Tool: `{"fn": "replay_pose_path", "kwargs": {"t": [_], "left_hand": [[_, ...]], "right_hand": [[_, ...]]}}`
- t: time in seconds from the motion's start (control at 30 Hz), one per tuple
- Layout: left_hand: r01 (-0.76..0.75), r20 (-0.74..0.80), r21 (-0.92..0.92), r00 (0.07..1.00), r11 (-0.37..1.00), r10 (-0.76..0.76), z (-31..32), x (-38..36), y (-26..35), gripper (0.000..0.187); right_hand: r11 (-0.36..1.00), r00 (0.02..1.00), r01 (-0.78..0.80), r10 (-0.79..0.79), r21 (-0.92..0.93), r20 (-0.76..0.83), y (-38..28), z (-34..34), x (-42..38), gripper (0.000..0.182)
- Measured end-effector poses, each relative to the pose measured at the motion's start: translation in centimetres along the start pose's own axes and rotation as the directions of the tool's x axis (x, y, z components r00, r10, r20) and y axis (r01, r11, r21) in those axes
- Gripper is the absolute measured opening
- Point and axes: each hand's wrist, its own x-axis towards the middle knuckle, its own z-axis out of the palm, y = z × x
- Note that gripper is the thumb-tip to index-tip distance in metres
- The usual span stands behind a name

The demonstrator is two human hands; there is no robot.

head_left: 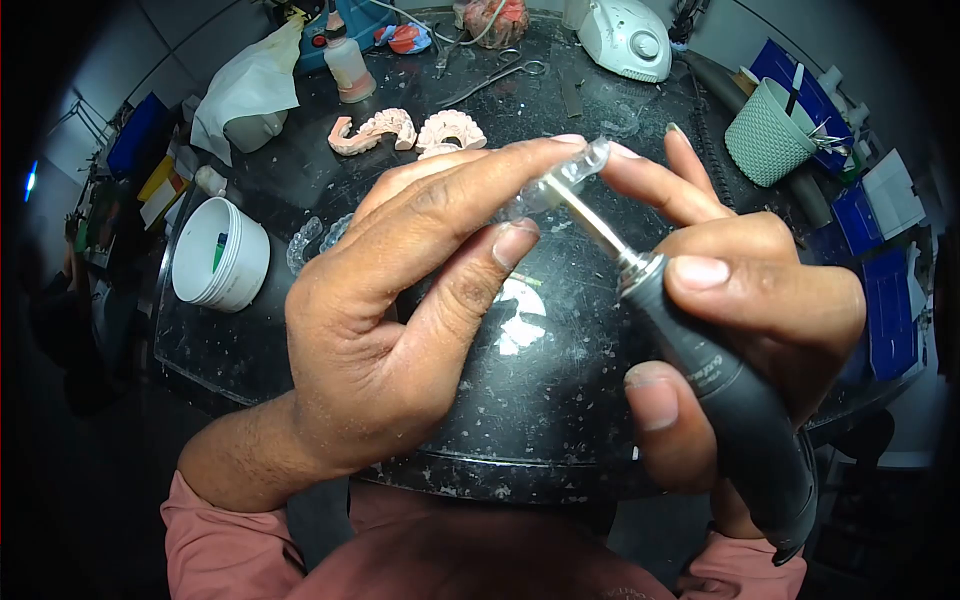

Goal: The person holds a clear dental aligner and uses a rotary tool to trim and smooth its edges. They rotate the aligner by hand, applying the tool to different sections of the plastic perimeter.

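Note:
Between the fingertips and thumb of my left hand (400,290) is a clear plastic dental aligner (592,160), held up over the table. My right hand (765,290) is wrapped round a black rotary handpiece (720,385), thumb below and fingers above. From its nose a thin metal shank (600,230) points up and left, its tip right at the aligner. An outstretched finger of my right hand reaches the aligner's far end. Part of the aligner is hidden behind my left fingers.
Pink dental models (372,134) lie beyond my left hand, with more clear aligners (305,245) beside a white tub (222,255). Scissors (500,80), a bottle (350,72) and a white control unit (625,40) stand along the back. A green basket (768,135) is at right.

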Motion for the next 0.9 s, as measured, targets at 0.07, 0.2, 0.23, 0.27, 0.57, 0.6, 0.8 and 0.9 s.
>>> {"fn": "replay_pose_path", "kwargs": {"t": [0.07, 0.2, 0.23, 0.27, 0.57, 0.6, 0.8, 0.9], "left_hand": [[-0.015, 0.01, 0.045, 1.0, 0.999, 0.015, -0.2, 0.1, 0.2, 0.033], [-0.144, 0.022, 0.17, 0.99, 0.975, 0.142, -0.5, 0.2, -0.3, 0.032], [-0.144, 0.022, 0.17, 0.99, 0.975, 0.143, -0.6, 0.2, -0.3, 0.032], [-0.153, 0.034, 0.204, 0.988, 0.967, 0.149, -0.6, 0.2, -0.2, 0.033], [-0.176, 0.038, 0.239, 0.984, 0.955, 0.172, -0.7, 0.3, -0.3, 0.033], [-0.179, 0.033, 0.237, 0.984, 0.955, 0.176, -0.7, 0.3, -0.4, 0.033], [-0.246, 0.057, 0.296, 0.969, 0.923, 0.24, -0.8, 0.6, 0.1, 0.034], [-0.252, 0.069, 0.3, 0.968, 0.92, 0.243, -0.9, 0.6, 0.1, 0.035]], "right_hand": [[0.999, 0.998, -0.046, 0.047, 0.012, -0.036, -0.4, 0.3, -0.3, 0.043], [0.997, 0.997, -0.076, 0.076, -0.003, 0.002, -0.6, 0.0, -0.4, 0.042], [0.997, 0.997, -0.076, 0.076, -0.004, 0.002, -0.6, 0.2, -0.4, 0.042], [0.994, 0.992, -0.083, 0.089, 0.066, -0.088, -0.6, 0.7, -0.5, 0.042], [0.988, 0.997, -0.076, 0.079, 0.138, -0.019, -0.7, -0.4, -0.2, 0.038], [0.987, 0.997, -0.073, 0.075, 0.142, -0.007, -0.7, -0.4, -0.2, 0.038], [0.973, 0.988, -0.123, 0.138, 0.193, -0.066, -1.4, -0.1, -0.2, 0.037], [0.965, 0.98, -0.147, 0.172, 0.218, -0.1, -1.4, 0.1, -0.1, 0.036]]}}
